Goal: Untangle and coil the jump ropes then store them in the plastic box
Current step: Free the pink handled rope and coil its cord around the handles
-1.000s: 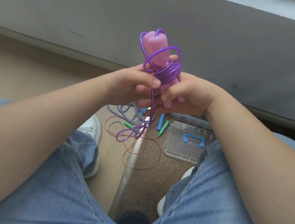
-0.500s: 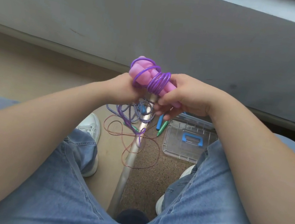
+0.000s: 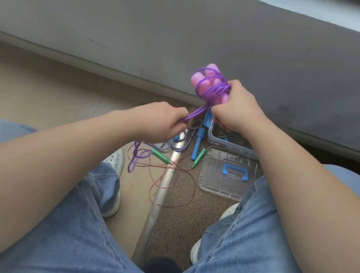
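Soft, even daylight, faint shadows, mild softness throughout, wide-angle bending at edges.

Right hand point(image 3: 236, 107), raised toward 1 o'clock, fist closed around the pink handles point(image 3: 203, 80); left hand point(image 3: 162, 122), lower at 11 o'clock, pinching the purple cord point(image 3: 196, 112).

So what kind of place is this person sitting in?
Probably an indoor room, seated facing a grey wall with a baseboard. The floor changes from smooth beige flooring to speckled brown flooring at a metal threshold strip, so likely near a doorway. Home or workplace, I cannot tell.
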Demonstrator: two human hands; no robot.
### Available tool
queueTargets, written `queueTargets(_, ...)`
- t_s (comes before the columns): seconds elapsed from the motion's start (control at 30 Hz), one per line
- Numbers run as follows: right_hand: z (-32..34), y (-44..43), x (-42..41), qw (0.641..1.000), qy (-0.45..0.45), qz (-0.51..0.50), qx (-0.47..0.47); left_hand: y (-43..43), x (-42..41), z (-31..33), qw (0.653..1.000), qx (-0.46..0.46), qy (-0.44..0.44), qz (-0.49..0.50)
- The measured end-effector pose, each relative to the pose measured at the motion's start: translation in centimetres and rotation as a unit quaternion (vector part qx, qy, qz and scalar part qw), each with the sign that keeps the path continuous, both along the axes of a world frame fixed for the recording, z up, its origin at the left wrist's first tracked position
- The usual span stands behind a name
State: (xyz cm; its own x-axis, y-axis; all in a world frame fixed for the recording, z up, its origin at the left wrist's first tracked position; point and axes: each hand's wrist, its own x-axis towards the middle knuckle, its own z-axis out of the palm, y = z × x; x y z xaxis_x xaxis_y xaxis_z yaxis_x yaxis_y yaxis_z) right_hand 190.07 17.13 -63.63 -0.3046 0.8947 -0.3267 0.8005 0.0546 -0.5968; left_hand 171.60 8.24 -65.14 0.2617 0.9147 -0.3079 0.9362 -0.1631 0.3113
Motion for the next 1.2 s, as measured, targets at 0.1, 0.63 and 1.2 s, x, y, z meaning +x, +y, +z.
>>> queueTargets(0.1, -1.1, -0.7, -0.3, 0.985, -0.149, 0.087, 0.004, 0.4, -0.1, 1.0, 0.988, 0.107, 0.081, -0.074)
queueTargets(0.63, 1.4, -5.7, -1.2, 0.937, 0.121, 0.326, -0.036, 0.9, -2.0, 3.2, 0.987, 0.105, -0.113, 0.055)
queueTargets(1.2, -0.1, -2.1, -0.1, 0.988, 0.124, -0.089, 0.035, 0.7, 1.3, 0.9, 0.982, -0.036, -0.142, 0.119)
